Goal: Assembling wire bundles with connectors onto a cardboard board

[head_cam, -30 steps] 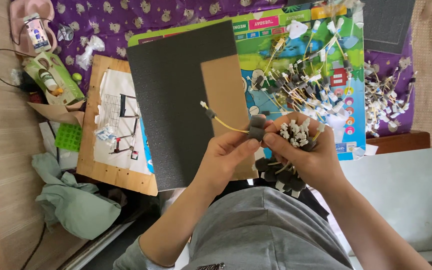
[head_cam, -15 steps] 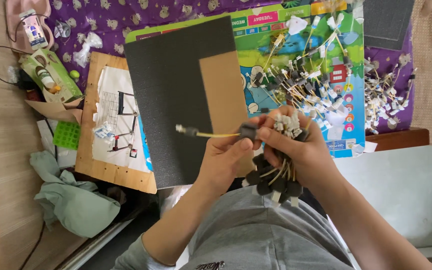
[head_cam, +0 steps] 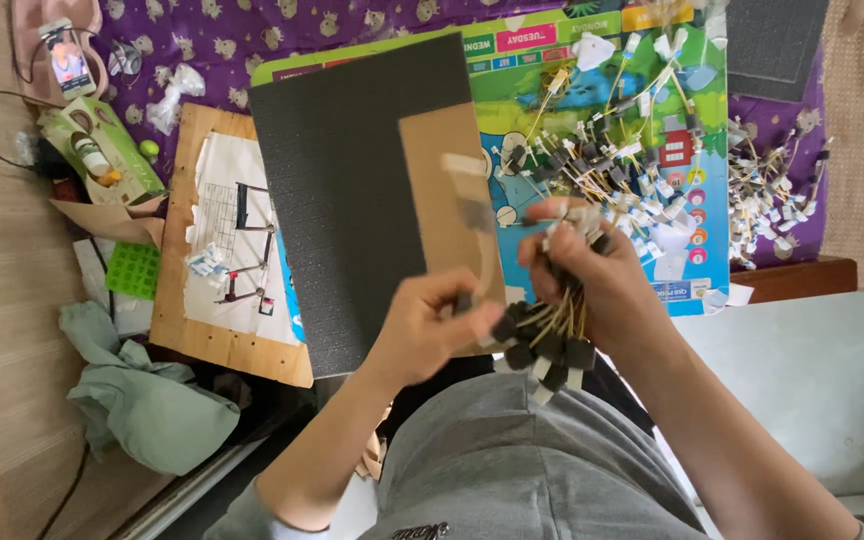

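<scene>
At nine o'clock, a crumpled green cloth (head_cam: pixel 147 405), its lower fold lost in shadow. Toward ten o'clock, a wooden board (head_cam: pixel 214 338) carrying a sheet of white paper (head_cam: pixel 227 240), drawing too small to read. At centre, a dark foam sheet (head_cam: pixel 352 190) with a brown cardboard strip (head_cam: pixel 444 190) laid on its right part, lower end hidden behind the hands. Just below, at six o'clock, left hand (head_cam: pixel 422 330) pinched narrow on one short wire (head_cam: pixel 480 235), blurred by motion, its pale tip smeared near twelve o'clock of the hand; grip point hard to make out. Just beside it at three o'clock, right hand (head_cam: pixel 597 275) clenched around a bundle of wires (head_cam: pixel 550 340), black plugs hanging out at six o'clock, pale ends poking out at twelve, middle hidden inside the fist. Behind, toward one o'clock, a colourful printed mat (head_cam: pixel 692 130) strewn with a loose pile of wires (head_cam: pixel 602 160), tangled beyond counting. At two o'clock, a smaller heap of wires (head_cam: pixel 772 200) on the purple patterned bedspread (head_cam: pixel 202 30), and a dark foam piece (head_cam: pixel 777 45) cut off by the top edge.
</scene>
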